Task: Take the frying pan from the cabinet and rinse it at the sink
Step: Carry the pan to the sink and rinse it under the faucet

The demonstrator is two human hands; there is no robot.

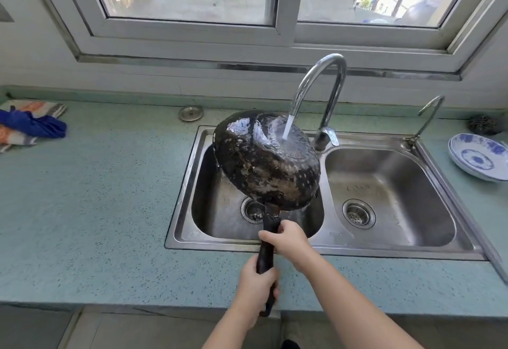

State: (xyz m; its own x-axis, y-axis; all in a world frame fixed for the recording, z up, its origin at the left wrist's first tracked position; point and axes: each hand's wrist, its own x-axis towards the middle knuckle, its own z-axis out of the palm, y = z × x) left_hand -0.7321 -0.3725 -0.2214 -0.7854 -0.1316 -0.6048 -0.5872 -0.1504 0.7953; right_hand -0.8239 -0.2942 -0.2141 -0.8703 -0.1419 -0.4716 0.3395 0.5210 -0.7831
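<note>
A blackened frying pan [264,161] is held upside down and tilted over the left basin of the steel double sink [189,183], its scorched underside facing me. Water runs from the tall chrome faucet [327,81] onto the upper right of the pan's bottom. My left hand [257,288] grips the lower end of the black handle. My right hand [286,238] grips the handle higher up, close to the pan. The pan's inside is hidden.
The right basin [390,197] holds nothing. A blue-and-white plate [479,156] sits on the teal counter at the right, by a small second tap [428,117] and a dark scrubber [482,124]. Cloths [30,124] lie at the far left. A metal sink stopper [190,113] rests behind the sink.
</note>
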